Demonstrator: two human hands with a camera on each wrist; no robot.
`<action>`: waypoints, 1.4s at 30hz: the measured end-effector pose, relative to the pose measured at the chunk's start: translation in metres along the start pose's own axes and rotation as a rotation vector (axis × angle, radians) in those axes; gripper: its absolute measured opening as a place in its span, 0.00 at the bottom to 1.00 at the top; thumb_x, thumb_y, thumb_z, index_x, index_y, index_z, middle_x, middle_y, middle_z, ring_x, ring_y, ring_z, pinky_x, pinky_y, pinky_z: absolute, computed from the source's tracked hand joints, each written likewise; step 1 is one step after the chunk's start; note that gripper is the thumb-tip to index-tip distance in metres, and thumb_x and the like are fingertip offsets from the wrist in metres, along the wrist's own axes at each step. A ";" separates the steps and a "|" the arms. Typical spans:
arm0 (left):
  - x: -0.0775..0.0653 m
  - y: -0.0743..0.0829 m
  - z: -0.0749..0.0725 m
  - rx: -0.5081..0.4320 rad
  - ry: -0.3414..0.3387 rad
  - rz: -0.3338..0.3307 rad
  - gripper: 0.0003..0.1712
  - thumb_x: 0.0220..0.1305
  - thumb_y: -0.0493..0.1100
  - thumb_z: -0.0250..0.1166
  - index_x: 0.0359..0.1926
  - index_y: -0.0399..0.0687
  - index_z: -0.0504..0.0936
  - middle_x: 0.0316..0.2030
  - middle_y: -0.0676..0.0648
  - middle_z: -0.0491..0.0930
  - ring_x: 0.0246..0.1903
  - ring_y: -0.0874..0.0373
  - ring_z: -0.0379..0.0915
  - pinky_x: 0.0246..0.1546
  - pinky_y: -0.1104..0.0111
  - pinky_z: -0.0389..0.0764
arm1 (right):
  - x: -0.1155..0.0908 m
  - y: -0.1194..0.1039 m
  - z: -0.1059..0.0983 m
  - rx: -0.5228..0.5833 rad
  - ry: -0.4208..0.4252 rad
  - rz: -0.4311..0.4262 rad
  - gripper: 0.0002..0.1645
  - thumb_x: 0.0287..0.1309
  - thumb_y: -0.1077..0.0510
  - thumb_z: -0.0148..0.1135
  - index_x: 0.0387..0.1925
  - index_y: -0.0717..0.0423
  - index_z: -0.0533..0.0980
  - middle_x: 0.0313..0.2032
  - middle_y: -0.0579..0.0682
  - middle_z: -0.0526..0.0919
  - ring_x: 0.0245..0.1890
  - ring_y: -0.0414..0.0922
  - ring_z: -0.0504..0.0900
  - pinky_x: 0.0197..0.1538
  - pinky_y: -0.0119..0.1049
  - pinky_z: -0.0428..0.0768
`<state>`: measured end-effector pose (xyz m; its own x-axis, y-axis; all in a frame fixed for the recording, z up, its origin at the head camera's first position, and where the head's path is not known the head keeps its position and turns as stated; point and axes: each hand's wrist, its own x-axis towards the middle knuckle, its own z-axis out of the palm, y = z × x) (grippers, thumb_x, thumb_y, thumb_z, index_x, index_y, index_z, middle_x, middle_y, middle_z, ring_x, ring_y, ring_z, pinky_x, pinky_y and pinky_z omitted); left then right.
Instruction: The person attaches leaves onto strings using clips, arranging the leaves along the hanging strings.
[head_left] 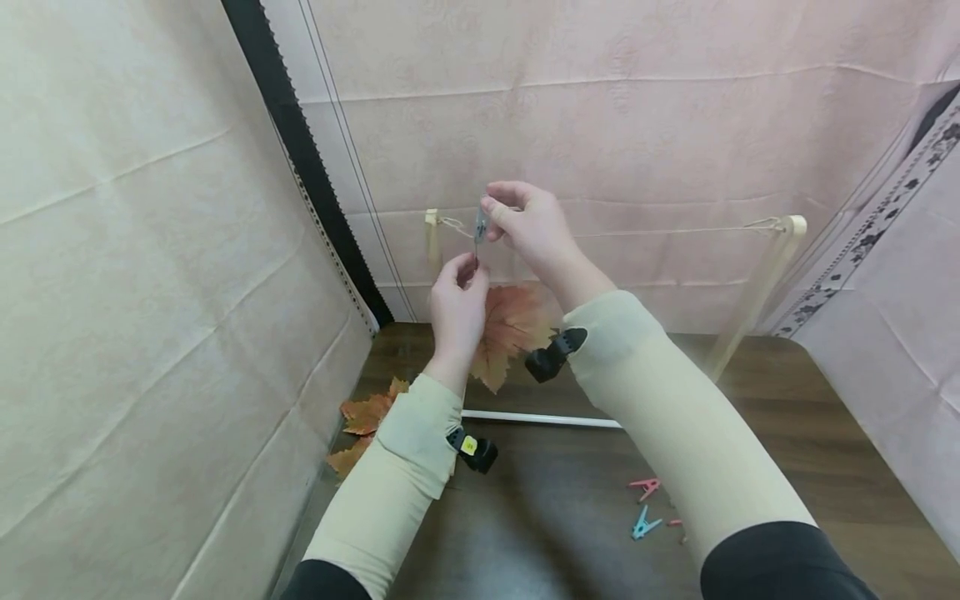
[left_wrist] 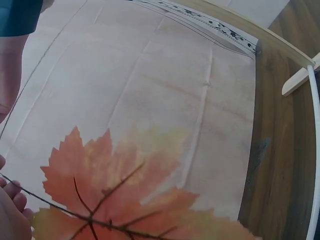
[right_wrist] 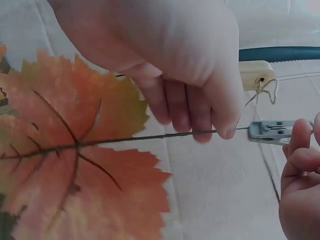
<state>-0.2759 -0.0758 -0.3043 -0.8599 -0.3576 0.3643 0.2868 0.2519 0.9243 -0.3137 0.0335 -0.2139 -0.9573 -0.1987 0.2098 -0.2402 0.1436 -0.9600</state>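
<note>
An orange artificial maple leaf [head_left: 512, 325] hangs below my left hand [head_left: 459, 310], which pinches its thin dark stem [right_wrist: 175, 134] between thumb and fingers. Above it, my right hand [head_left: 538, 232] pinches a grey-blue clothespin [right_wrist: 270, 131] by its handle end. The clothespin's tip meets the top of the stem beside the string [head_left: 660, 232]; whether it grips either one cannot be told. In the left wrist view the leaf [left_wrist: 115, 200] spreads wide, with only a few left fingertips showing at the edge.
The string runs between two pale wooden posts, the right post [head_left: 753, 292] standing nearer. A white rod [head_left: 540, 418] lies low between them. More maple leaves [head_left: 367, 414] rest at the left on the wooden table [head_left: 540, 517]. Pink clothespin [head_left: 647, 487] and blue clothespin [head_left: 644, 524] lie at right.
</note>
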 end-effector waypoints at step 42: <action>-0.033 -0.031 -0.020 0.072 -0.025 0.082 0.21 0.58 0.46 0.67 0.53 0.48 0.80 0.44 0.53 0.81 0.29 0.60 0.71 0.29 0.71 0.72 | -0.067 0.090 -0.027 0.034 0.268 -0.086 0.19 0.59 0.53 0.63 0.52 0.52 0.77 0.48 0.45 0.81 0.31 0.50 0.79 0.38 0.37 0.76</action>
<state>-0.2487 -0.0896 -0.3429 -0.8454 -0.3105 0.4347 0.3264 0.3438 0.8805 -0.2761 0.0858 -0.3095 -0.9430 0.0549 0.3283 -0.3216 0.1036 -0.9412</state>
